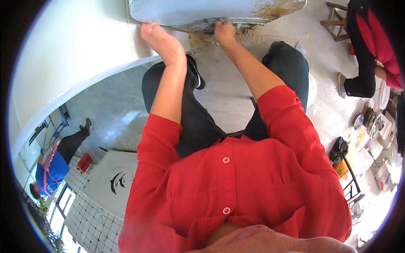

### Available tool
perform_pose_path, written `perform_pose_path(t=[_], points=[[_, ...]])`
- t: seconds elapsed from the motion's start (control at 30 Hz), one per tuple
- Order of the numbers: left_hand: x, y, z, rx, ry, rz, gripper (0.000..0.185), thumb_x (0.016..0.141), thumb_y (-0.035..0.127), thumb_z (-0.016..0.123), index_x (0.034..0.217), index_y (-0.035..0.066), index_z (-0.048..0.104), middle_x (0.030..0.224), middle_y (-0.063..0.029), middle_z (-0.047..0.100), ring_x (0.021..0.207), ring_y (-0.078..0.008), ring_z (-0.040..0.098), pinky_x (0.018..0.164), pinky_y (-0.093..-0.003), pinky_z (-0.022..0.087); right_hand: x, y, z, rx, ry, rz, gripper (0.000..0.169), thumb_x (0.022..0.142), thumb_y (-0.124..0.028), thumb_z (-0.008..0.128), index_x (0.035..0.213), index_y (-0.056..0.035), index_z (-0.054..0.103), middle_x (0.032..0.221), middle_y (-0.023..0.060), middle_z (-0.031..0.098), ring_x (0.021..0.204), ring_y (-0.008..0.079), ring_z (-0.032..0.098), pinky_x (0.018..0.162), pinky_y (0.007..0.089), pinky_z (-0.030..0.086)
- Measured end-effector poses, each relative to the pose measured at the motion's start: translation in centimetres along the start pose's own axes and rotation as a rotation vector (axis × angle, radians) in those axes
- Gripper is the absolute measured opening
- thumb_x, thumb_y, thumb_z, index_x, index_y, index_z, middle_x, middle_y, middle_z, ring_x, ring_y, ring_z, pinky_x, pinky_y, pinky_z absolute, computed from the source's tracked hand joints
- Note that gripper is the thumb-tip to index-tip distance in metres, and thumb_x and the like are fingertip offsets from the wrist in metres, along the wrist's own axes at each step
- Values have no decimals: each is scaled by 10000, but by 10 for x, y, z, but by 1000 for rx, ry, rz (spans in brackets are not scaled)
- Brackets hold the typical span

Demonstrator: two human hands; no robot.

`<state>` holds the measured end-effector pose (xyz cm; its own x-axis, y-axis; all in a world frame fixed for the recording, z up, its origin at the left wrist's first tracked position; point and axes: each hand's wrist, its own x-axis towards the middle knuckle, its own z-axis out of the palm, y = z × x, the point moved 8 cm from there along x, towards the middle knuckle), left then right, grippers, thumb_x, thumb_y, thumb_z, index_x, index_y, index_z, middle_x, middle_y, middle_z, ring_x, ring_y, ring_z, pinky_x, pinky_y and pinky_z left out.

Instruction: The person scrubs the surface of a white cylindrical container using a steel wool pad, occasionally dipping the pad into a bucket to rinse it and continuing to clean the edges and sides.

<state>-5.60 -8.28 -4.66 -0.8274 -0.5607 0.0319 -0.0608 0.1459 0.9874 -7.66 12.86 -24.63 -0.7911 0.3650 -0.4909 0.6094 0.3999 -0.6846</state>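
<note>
My left hand (163,42) is raised at the lower left edge of a pale, rounded panel (196,11). Its fingers are bent near that edge; whether they grip it is unclear. Brown, rust-like stains mark the panel's right side. Blurred, my right hand (225,32) is closed at the dirty underside (205,26) of the panel, and anything inside it is hidden. Crumbly brown debris (246,37) lies on the floor just below, around and to the right of that hand.
A large white surface (79,38) curves along my left. One person (53,164) stands far left beside a white cabinet (106,177) with dolphin figures. Another person (364,63) is at right by a wooden stool (337,23). Metal bowls (376,125) and a black plastic bag (339,150) lie at right.
</note>
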Motion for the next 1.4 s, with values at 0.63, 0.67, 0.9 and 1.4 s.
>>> perform_pose_path(t=[0.63,0.67,0.9,1.4], points=[[-36,-136,18,-156,-183,-946,327,1033,332,500,1169,39,547,976,-148,653,740,-307,668,569,-354,537,-96,-75,-167,-139,-241,-783,482,951,-376,622,1253,-1,615,1019,175,714,932,315,684,828,362,528],[-23,-150,8,-186,-155,-910,333,1042,317,461,1171,20,541,970,-169,648,758,-335,674,573,-368,557,-93,-68,-176,-111,-218,-735,441,950,-340,627,1245,-11,622,1006,169,716,924,312,686,827,362,529],[9,-168,4,-189,166,-825,407,1022,316,455,1390,182,345,1248,-125,516,809,-291,595,579,-356,549,-71,-56,-202,-178,-12,-747,220,931,-209,584,1041,-30,647,875,190,702,810,397,666,742,454,514],[-44,-172,97,45,-17,-593,424,916,151,602,1291,91,415,1133,-145,577,831,-288,618,623,-358,545,-61,-41,-148,-538,-341,-661,249,868,-228,574,908,-4,678,926,225,704,880,398,689,813,493,547]])
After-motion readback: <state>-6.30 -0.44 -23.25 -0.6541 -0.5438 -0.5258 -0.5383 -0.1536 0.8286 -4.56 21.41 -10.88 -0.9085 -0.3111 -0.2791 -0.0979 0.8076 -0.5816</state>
